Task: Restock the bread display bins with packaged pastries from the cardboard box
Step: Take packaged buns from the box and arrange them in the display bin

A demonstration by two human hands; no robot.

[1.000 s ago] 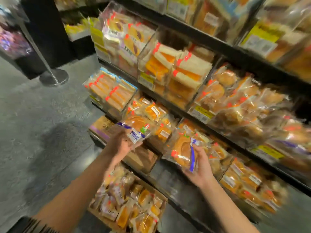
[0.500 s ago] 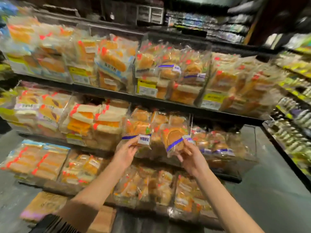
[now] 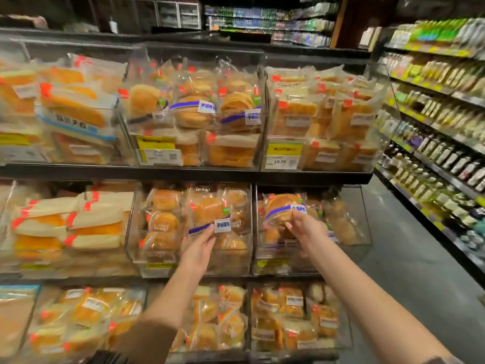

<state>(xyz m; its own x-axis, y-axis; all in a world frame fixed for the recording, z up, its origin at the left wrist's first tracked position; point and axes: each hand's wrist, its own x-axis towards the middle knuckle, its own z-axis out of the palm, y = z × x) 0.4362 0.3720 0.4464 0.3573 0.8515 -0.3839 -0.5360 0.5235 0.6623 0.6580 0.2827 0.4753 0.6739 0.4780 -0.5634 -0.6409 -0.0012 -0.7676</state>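
Fingers of the left hand [image 3: 199,248] pinch one pastry [image 3: 210,214] by its lower edge at the middle bin [image 3: 194,269]; right hand [image 3: 305,229] fingers grip another pastry [image 3: 282,206] at the right bin [image 3: 312,266]. Best to slide each in upright, label forward. The stacked buns [image 3: 162,222] behind crowd the left slot. The box is out of view.

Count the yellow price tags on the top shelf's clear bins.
2. One yellow price tag fronts the middle bin; the other tag fronts the right bin. Blur at the far left may hide more.
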